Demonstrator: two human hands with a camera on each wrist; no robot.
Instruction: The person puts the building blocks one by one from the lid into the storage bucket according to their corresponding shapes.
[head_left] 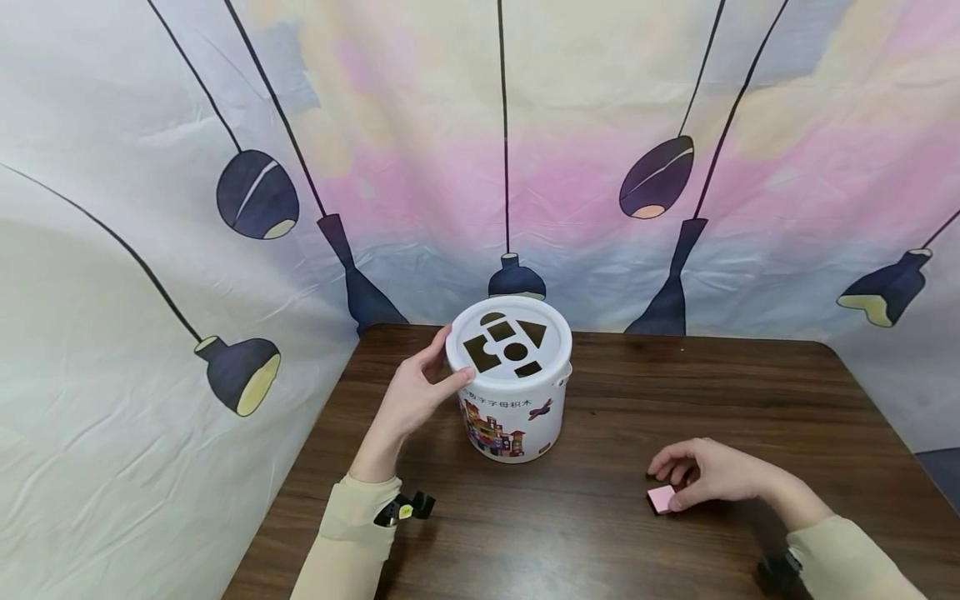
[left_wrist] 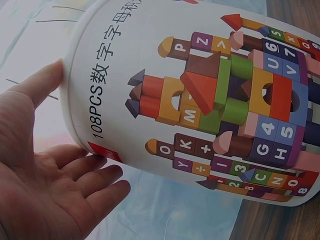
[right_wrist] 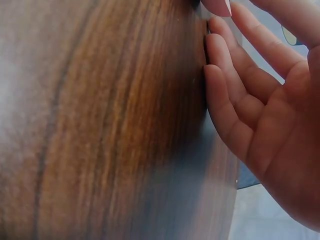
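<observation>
A white lidded bucket (head_left: 510,417) printed with toy blocks stands upright on the wooden table. Its white lid (head_left: 553,354) has several shaped holes. My left hand (head_left: 416,387) rests against the lid's left side, thumb on the front rim. In the left wrist view, that hand's fingers (left_wrist: 102,192) spread fairly straight beside the bucket (left_wrist: 165,100). To the right, a small pink square block (head_left: 662,499) lies by my right hand (head_left: 712,475), whose thumb touches its edge. The other fingers bend loosely beyond the block; in the right wrist view their fingertips (right_wrist: 212,75) meet the tabletop.
The dark wooden table (head_left: 585,533) reaches back to a hanging cloth (head_left: 450,208) painted with lamps. A strapped wrist camera (head_left: 405,508) sits on the left sleeve, and another dark device (head_left: 780,571) is at the right wrist.
</observation>
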